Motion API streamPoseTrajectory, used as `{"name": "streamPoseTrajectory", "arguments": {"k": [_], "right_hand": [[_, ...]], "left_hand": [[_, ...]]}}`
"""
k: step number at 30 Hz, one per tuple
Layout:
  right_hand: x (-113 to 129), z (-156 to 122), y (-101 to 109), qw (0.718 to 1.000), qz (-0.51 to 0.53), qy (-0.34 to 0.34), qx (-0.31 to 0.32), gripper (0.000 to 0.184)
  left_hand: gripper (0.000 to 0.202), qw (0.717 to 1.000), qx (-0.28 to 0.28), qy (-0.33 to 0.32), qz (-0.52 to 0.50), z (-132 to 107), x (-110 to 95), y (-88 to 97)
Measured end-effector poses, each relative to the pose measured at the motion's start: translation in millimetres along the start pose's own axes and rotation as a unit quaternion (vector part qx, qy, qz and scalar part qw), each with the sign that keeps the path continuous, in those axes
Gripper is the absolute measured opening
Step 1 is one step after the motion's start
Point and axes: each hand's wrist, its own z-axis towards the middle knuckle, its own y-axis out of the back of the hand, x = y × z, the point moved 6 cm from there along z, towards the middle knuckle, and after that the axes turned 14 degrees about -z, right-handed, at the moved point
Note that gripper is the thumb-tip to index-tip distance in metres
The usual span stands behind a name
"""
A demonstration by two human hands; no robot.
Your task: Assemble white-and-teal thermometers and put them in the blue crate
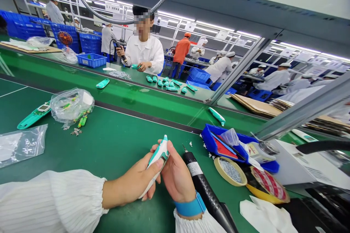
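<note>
My left hand [131, 184] and my right hand [177, 176] are both closed round a small teal and white handheld device [158, 156], held tip up just above the green mat [109, 142]. A black electric screwdriver [202, 185] lies on the mat right beside my right wrist, which wears a blue strap [190, 206]. Both sleeves are white.
A blue bin [216, 142], tape rolls [231, 171] and a white cloth [265, 214] sit at my right. A teal housing [34, 115] and plastic bags of parts [71, 105] lie left. Across the conveyor a co-worker [143, 49] handles several teal housings [166, 83].
</note>
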Motion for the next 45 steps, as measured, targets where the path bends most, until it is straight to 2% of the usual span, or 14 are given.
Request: {"name": "streamPoseTrajectory", "arguments": {"k": [4, 8, 12, 15, 21, 27, 30, 38, 45], "right_hand": [[-2.9, 1.6, 3.6, 1.0, 0.01, 0.0, -0.021, 0.045], [-4.3, 1.2, 5.6, 0.998, -0.013, 0.003, -0.056, 0.042], [-1.4, -1.5, -1.0, 1.0, 0.008, -0.004, -0.014, 0.046], [4.9, -3.5, -4.5, 0.999, 0.041, 0.017, 0.025, 0.039], [3.3, -5.0, -9.2, 0.994, 0.089, 0.004, 0.062, 0.027], [-0.3, -8.2, -10.3, 0.996, 0.07, -0.016, 0.058, 0.041], [-0.3, -8.5, -10.0, 0.994, 0.089, -0.01, 0.065, 0.039], [1.4, -6.7, -10.4, 0.986, 0.14, -0.001, 0.086, 0.037], [0.8, -8.3, -10.1, 0.987, 0.127, 0.022, 0.094, 0.04]], "left_hand": [[0.051, 1.0, 0.0, 0.003, -0.005, 1.5, 1.3, 2.1], [0.048, 0.997, -0.001, 0.042, -0.064, 4.4, 6.4, 1.8], [0.052, 0.982, -0.035, 0.082, -0.165, 6.3, 8.6, 1.3], [0.053, 0.968, -0.055, 0.096, -0.227, 5.9, 6.2, 1.0], [0.055, 0.953, -0.021, 0.105, -0.282, 3.5, 3.3, -2.5], [0.067, 0.951, 0.027, 0.154, -0.266, 0.7, 8.2, -9.3], [0.068, 0.953, 0.055, 0.162, -0.251, 0.1, 8.7, -11.7], [0.07, 0.952, 0.085, 0.163, -0.246, 0.1, 9.1, -11.6], [0.071, 0.946, 0.108, 0.166, -0.256, -2.9, 7.2, -15.3]]}}
